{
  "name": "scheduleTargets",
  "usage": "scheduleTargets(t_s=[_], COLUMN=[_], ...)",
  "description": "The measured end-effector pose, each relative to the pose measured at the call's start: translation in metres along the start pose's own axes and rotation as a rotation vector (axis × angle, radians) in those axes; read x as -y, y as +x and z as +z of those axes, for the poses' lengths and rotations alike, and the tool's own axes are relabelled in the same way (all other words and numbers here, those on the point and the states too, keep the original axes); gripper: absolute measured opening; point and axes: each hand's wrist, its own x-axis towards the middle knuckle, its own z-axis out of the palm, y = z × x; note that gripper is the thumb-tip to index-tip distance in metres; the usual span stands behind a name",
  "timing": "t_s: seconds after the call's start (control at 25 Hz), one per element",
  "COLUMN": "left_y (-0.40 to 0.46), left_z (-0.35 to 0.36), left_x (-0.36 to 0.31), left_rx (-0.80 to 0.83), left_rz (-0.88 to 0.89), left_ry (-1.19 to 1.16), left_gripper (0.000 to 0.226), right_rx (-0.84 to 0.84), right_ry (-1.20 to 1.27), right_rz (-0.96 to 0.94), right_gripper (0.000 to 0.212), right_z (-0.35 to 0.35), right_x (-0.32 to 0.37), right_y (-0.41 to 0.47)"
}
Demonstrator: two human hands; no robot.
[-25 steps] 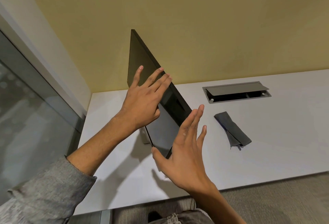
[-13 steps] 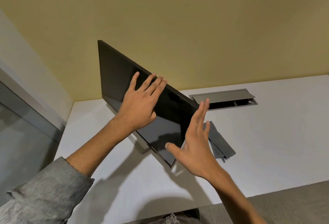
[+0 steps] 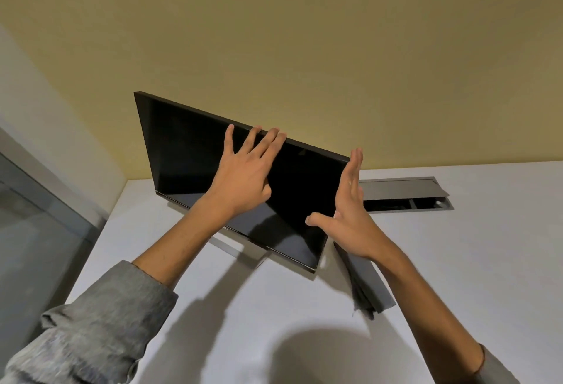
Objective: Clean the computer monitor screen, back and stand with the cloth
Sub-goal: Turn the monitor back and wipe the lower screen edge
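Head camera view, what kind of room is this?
Probably an office or meeting room: a black flat-panel computer monitor stands on a long white desk with a grey metal cable hatch, beside a glass partition.

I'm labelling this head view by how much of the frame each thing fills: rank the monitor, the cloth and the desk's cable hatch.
1. monitor, by far the largest.
2. cable hatch.
3. cloth, partly hidden by the right forearm and nearer the camera, so its order with the hatch is unsure.

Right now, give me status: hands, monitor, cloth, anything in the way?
Left hand open, fingers on monitor top edge. Right hand open at its right edge. Cloth lying on desk, untouched. Nothing in the way.
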Motion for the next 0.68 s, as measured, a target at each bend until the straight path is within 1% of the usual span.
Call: scheduleTargets(t_s=[0.12, 0.28, 0.56, 0.68], left_y=[0.016, 0.031, 0.043, 0.044], left_z=[0.002, 0.003, 0.003, 0.001], left_x=[-0.006, -0.012, -0.022, -0.021], left_rx=[0.027, 0.057, 0.108, 0.118], left_rz=[-0.058, -0.114, -0.188, -0.177], left_ry=[0.004, 0.003, -0.051, -0.047], left_gripper=[0.088, 0.087, 0.088, 0.086], right_rx=[0.045, 0.106, 0.088, 0.064], right_ry=[0.058, 0.036, 0.049, 0.054], right_rz=[-0.006, -0.003, -0.054, -0.036], right_gripper=[0.124, 0.122, 0.116, 0.112], right_z=[-0.02, -0.04, -0.054, -0.055], right_x=[-0.012, -0.023, -0.039, -0.039], right_y=[0.02, 0.043, 0.067, 0.065])
